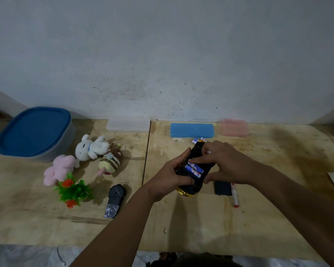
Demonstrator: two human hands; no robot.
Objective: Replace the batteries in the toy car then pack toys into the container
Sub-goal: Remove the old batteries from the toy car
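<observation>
My left hand (pixel 172 175) grips the upturned toy car (pixel 193 170) by its side, thumb curled over the near end. My right hand (pixel 223 163) lies across the car's far side, forefinger pressing on the batteries (pixel 194 170) in the open bay; I count two blue ones seated there, and this hand's thumb touches the car's near corner. Just past the car lie two loose batteries (pixel 199 140), near one blue case (pixel 192 130). Right of the car sit one black cover (pixel 222 187) and one red-tipped screwdriver (pixel 235 195). Well to the left I count three plush toys: white rabbit (pixel 91 147), pink plush (pixel 59 168), bee (pixel 109 162). One plastic plant (pixel 73 190), one remote (pixel 115 197) and one blue-lidded container (pixel 35 132) also rest on the table (pixel 201 228).
</observation>
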